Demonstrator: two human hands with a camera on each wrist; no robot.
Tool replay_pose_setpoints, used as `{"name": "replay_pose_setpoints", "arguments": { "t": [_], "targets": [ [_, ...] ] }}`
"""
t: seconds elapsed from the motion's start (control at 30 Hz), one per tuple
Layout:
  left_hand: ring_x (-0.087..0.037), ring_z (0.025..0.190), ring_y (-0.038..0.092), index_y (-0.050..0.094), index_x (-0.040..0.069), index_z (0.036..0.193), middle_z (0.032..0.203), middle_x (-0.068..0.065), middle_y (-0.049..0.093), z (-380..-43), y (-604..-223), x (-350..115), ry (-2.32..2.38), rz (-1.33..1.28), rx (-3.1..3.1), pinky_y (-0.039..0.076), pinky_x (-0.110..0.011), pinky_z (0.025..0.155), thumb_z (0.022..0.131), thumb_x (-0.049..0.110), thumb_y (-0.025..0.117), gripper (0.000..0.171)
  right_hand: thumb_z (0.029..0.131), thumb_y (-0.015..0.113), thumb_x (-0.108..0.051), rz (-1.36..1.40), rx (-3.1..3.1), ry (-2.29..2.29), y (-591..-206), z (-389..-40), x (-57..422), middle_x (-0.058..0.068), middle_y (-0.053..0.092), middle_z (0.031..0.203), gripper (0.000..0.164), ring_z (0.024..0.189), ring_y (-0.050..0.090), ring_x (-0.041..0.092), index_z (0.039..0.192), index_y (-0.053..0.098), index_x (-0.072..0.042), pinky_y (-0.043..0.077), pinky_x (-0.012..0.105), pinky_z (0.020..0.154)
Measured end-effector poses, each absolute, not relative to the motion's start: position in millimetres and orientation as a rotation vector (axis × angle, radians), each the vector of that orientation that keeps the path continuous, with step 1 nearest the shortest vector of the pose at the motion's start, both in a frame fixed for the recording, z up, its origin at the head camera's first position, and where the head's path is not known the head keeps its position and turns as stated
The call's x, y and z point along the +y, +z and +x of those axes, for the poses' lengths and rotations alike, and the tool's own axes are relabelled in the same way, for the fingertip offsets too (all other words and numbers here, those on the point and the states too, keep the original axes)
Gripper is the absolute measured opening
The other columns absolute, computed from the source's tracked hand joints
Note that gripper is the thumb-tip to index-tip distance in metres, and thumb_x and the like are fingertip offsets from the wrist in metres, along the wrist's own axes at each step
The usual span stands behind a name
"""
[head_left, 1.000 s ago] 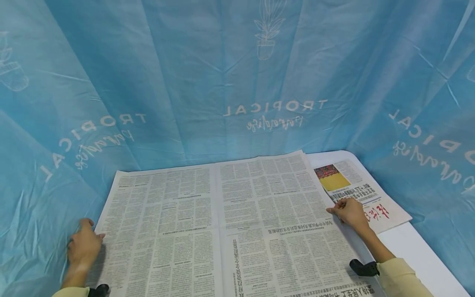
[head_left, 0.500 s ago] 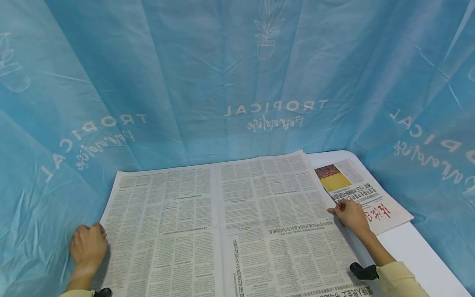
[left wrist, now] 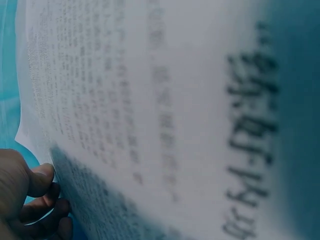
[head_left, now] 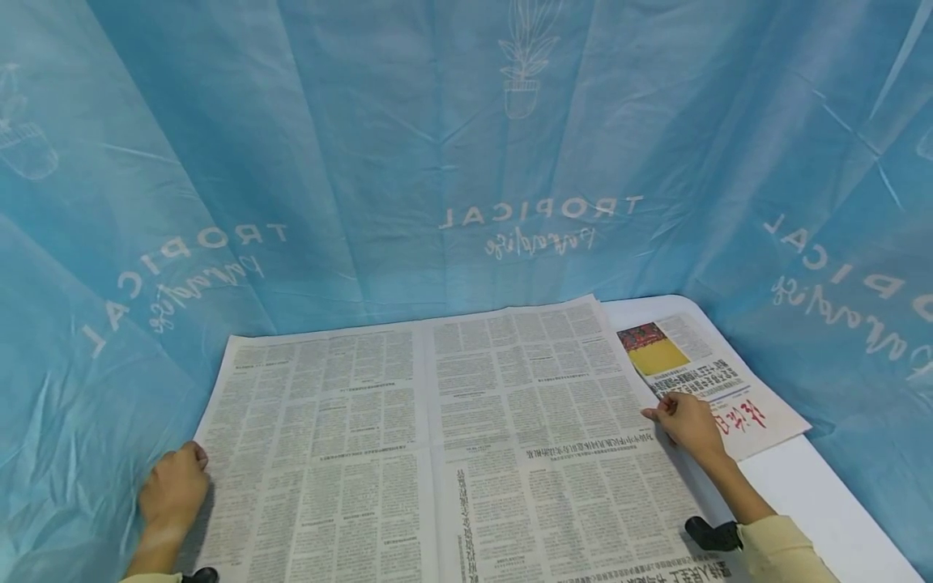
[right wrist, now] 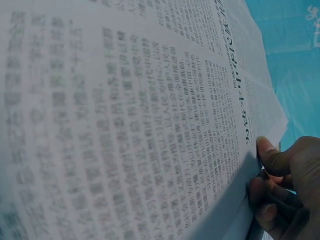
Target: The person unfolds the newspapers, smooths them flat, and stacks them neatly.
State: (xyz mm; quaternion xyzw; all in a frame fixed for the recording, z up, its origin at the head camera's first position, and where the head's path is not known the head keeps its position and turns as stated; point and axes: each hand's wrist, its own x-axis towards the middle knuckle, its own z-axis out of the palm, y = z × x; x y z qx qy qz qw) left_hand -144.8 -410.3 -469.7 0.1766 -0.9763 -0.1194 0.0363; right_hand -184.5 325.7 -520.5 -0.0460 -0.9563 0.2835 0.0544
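Left hand (head_left: 172,488) changed most: 1.0 s ago thumb and forefinger stood apart; now they are drawn together at the left edge of the open newspaper (head_left: 430,453), slightly nearer the wearer. Right hand (head_left: 688,425) and newspaper look about the same as then.

Newspaper lies flat over most of the white table (head_left: 824,494), far edge against the blue curtain (head_left: 364,162). Centre crease runs near to far; bigger headlines read upside down from the wearer's side. Near edge out of frame, so long axis cannot be told.

Both forearms reach forward, 1 either side of the sheet, backs of hands up, fingers bent. Right thumb and fingers pinch the right edge; left appear to pinch theirs, though that wrist view is blurred. 1 folded newspaper (head_left: 736,397) lies just beyond the right hand, partly behind it.
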Motion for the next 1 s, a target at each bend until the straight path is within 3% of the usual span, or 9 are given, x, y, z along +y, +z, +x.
{"name": "replay_pose_setpoints", "arguments": {
  "t": [0.2, 0.53, 0.77, 1.0],
  "targets": [
    [-0.041, 0.07, 0.06, 0.056, -0.003, 0.087, 0.08, -0.026, 0.06, -145.3, -465.5, -412.7, -0.445, 0.574, -3.036, 0.042, -0.048, 0.053, 0.093, 0.002, 0.054, 0.008, 0.09, 0.069, -0.017, -0.129, -2.935, 0.836, -515.6, -186.2, 323.8, 0.002, 0.051, 0.053, 0.025, 0.046, 0.048, 0.016, 0.076, 0.055, -0.002, 0.035, 0.031, 0.047],
    [-0.022, 0.056, 0.053, 0.059, -0.005, 0.094, 0.071, -0.014, 0.061, -147.8, -464.2, -393.8, -0.57, 0.506, -3.016, 0.037, -0.035, 0.046, 0.093, 0.011, 0.057, 0.016, 0.085, 0.076, -0.022, -0.075, -2.956, 0.701, -512.5, -183.4, 326.0, 0.004, 0.055, 0.063, 0.027, 0.055, 0.047, 0.017, 0.079, 0.057, -0.004, 0.034, 0.031, 0.048],
    [-0.018, 0.058, 0.053, 0.061, -0.004, 0.099, 0.075, -0.012, 0.064, -160.6, -467.5, -347.0, -0.696, 0.254, -2.952, 0.037, -0.031, 0.048, 0.096, 0.013, 0.058, 0.018, 0.085, 0.074, -0.018, 0.108, -2.957, 0.538, -511.8, -179.3, 342.9, 0.002, 0.056, 0.063, 0.021, 0.052, 0.047, 0.015, 0.081, 0.058, -0.006, 0.035, 0.03, 0.046],
    [-0.015, 0.058, 0.049, 0.065, 0.002, 0.094, 0.071, -0.005, 0.061, -174.5, -469.6, -291.6, -0.698, 0.006, -2.952, 0.037, -0.03, 0.05, 0.094, 0.013, 0.064, 0.011, 0.086, 0.071, -0.023, 0.066, -3.0, 0.463, -510.5, -175.5, 355.2, 0.003, 0.057, 0.064, 0.021, 0.052, 0.046, 0.016, 0.086, 0.059, -0.006, 0.034, 0.032, 0.045]
  ]
}}
